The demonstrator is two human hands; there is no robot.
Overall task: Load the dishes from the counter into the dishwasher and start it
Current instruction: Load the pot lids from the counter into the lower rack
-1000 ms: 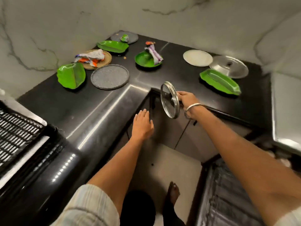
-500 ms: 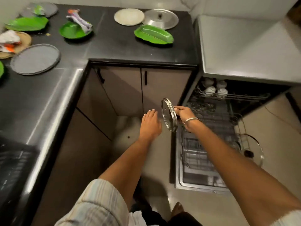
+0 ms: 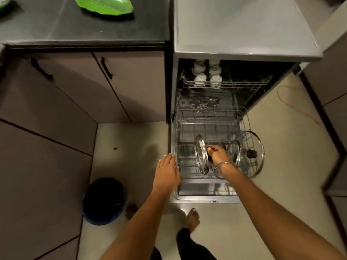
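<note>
1. Left hand (image 3: 166, 173): fingers straight and together, palm down, holding nothing, now at the left edge of the lower rack (image 3: 210, 128) instead of over open floor.
2. Right hand (image 3: 217, 155): grips the knob of the glass lid (image 3: 201, 154), which has come down from mid-air into the rack, on edge, its face turned left.
3. Two further lids stand to its right.
4. Green plate (image 3: 105, 5) lies on the surface (image 3: 56, 29).

Bare arms, a thin metal bangle (image 3: 221, 164) on the right wrist, dark trousers (image 3: 189, 244).
</note>
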